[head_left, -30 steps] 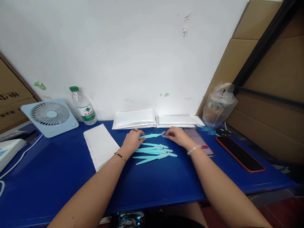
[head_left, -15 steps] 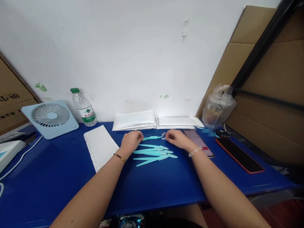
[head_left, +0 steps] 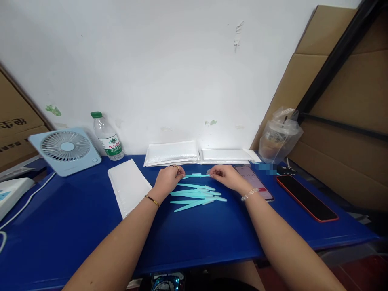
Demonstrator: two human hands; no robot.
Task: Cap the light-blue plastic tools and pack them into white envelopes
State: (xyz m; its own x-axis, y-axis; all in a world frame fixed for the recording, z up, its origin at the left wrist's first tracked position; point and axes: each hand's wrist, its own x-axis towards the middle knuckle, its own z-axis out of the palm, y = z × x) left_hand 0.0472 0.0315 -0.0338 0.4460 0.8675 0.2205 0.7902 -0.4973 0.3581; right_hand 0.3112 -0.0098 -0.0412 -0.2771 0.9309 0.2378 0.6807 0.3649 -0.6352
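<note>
Holds a slim turquoise tool (head_left: 192, 176) crosswise between both hands, bridging the gap from fingertips to fingertips. Pinches its left end between thumb and finger of the left hand (head_left: 169, 178) and closes the fingertips of the right hand (head_left: 223, 175) on its right end; cannot tell whether on the tip itself or on a cover over it. Shows a small clear piece (head_left: 208, 171) just behind that right-hand pinch. Has a loose, overlapping fan of more turquoise tools (head_left: 198, 195) on the blue counter (head_left: 197, 238), just nearer than the held one. Among containers, has a green-capped clear bottle (head_left: 103, 128) at the back left, cannot tell how full, and a lidded cup (head_left: 271, 143) of brownish drink inside a clear plastic bag (head_left: 296, 133) at the back right. Can read 农夫山 in red on the bottle's label (head_left: 112, 145), above smaller pale characters on green. Can make out black Chinese characters, partly cut off, on a cardboard box (head_left: 12, 133) at far left, behind a light blue fan (head_left: 67, 147). Cannot read the blurred digits on the lit phone (head_left: 253, 182) beside the right hand. Has white packets (head_left: 172, 153) along the wall.
</note>
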